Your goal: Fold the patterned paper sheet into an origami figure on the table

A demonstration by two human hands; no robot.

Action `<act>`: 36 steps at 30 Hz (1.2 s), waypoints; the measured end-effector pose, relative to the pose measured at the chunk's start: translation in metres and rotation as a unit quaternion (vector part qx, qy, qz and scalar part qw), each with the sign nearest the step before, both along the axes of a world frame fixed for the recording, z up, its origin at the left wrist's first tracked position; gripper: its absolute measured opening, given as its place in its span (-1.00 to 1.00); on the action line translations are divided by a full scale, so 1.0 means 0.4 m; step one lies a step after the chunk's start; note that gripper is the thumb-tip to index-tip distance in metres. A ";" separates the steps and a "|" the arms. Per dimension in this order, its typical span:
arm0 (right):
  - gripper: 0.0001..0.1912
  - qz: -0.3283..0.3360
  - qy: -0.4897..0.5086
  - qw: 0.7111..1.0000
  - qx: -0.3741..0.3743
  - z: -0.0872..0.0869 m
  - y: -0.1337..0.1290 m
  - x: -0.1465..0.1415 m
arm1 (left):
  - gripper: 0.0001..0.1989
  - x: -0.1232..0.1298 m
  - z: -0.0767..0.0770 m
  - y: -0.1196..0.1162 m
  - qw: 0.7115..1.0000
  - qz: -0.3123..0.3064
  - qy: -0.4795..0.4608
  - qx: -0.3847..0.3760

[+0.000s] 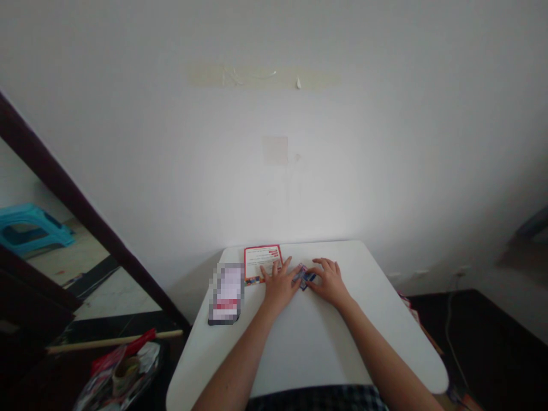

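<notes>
My left hand point(280, 286) rests with its fingers spread, partly over a red-bordered printed sheet point(258, 260). Its thumb reaches the near side of a small blue-and-purple printed piece of paper or card point(303, 274). From the other side, my right hand point(330, 281) has its thumb and index finger closed on that small piece, with the other fingers bent outward. Parts of the small piece are hidden by the fingers, and I cannot tell whether it is folded. Both hands are low over the white table point(308, 342).
A phone point(226, 294), its screen blurred, lies at the table's left edge. Behind the table stands a white wall point(274, 194). A bin with rubbish point(124, 374) is at the lower left, and a blue plastic stool point(34, 228) shows at the far left.
</notes>
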State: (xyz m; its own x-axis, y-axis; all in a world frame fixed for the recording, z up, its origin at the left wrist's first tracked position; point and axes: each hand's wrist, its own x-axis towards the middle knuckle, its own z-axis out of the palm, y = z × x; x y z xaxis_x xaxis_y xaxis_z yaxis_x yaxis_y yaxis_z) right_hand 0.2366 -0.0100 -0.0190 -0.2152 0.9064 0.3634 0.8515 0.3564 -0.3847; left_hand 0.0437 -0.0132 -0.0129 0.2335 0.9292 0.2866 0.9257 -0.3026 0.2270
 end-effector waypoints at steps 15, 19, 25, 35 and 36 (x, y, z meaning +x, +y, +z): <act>-0.49 -0.038 -0.049 0.997 -0.051 0.015 -0.004 -0.023 | -0.58 0.006 -0.011 0.025 1.000 0.000 0.013 0.011; -0.46 -0.048 -0.080 0.992 -0.080 0.029 -0.010 -0.034 | -0.55 0.002 -0.014 0.032 1.000 0.003 0.021 0.001; -0.45 -0.050 -0.099 0.989 -0.096 0.036 -0.008 -0.037 | -0.56 0.002 -0.013 0.036 1.000 0.018 0.015 0.000; -0.57 -0.059 -0.083 0.993 -0.052 0.031 -0.019 -0.024 | -0.53 0.004 0.005 0.027 0.999 0.034 0.025 -0.002; -0.60 -0.064 -0.080 0.994 -0.045 0.032 -0.021 -0.022 | -0.53 0.005 0.006 0.027 0.999 0.036 0.025 -0.003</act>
State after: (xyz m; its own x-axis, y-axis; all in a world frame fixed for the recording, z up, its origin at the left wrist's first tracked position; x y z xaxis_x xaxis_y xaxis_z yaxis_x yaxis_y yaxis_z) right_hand 0.2279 -0.0185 -0.0064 -0.1453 0.9570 0.2510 0.9401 0.2126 -0.2665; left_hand 0.0457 -0.0025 -0.0104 0.1810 0.9455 0.2707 0.9552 -0.2346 0.1806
